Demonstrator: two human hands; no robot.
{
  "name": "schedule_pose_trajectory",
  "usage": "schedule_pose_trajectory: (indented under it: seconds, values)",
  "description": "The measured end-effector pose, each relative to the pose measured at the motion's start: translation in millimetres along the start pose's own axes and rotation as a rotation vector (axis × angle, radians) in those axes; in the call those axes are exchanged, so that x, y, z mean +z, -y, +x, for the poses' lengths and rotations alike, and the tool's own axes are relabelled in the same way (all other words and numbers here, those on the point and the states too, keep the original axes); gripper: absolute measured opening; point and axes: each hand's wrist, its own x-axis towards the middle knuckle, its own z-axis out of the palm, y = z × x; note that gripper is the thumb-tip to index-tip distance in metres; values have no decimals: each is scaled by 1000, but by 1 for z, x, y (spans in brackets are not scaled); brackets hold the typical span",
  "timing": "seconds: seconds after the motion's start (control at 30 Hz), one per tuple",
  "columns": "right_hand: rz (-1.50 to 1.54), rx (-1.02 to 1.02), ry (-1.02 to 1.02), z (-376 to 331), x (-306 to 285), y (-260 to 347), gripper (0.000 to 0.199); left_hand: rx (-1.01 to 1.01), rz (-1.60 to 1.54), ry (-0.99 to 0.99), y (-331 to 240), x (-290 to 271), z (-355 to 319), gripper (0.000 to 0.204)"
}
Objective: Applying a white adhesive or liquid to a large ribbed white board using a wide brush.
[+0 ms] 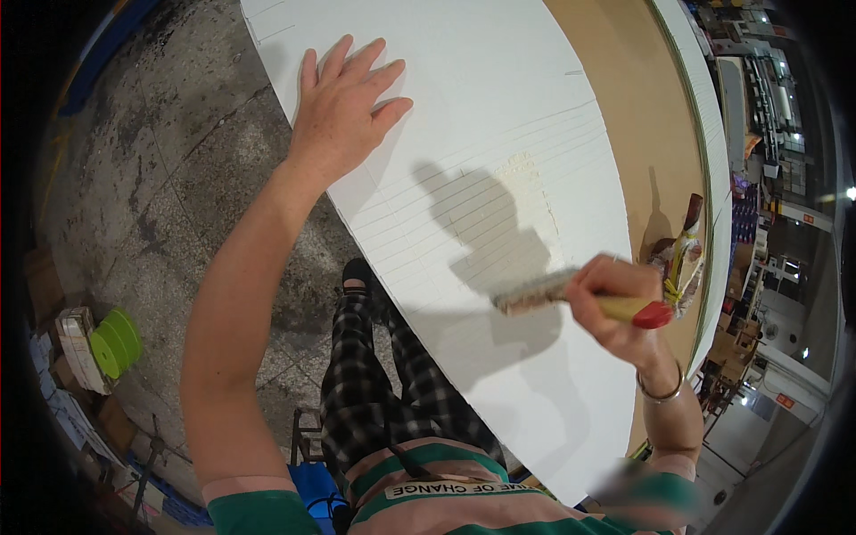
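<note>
white board [499, 53] bright | soft shadow [486, 214] across it | lamp [851, 193] glare right | rim black, curved | right sleeve [655, 493] blurred

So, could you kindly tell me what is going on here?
A person is working at a large white board with a brush. The right hand grips the brush over the board, bristles pointing left; I cannot tell whether they touch it. The left hand lies spread on the board near its left edge. Thin lines cross the board, and a rough, pale yellowish patch shows among them. A brown surface borders the board on the right.
</note>
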Motion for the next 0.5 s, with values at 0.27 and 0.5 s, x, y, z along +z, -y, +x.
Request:
schedule_pose_trajectory:
  seconds: [0.27, 0.5]
  values:
    - [-12, -129, 43, 38, 18, 4, 6, 18, -41, -84, 2, 8, -2, 41]
    - [236, -61, -273, 68, 18, 22, 10, 30, -46, -120, -3, 9, 2, 40]
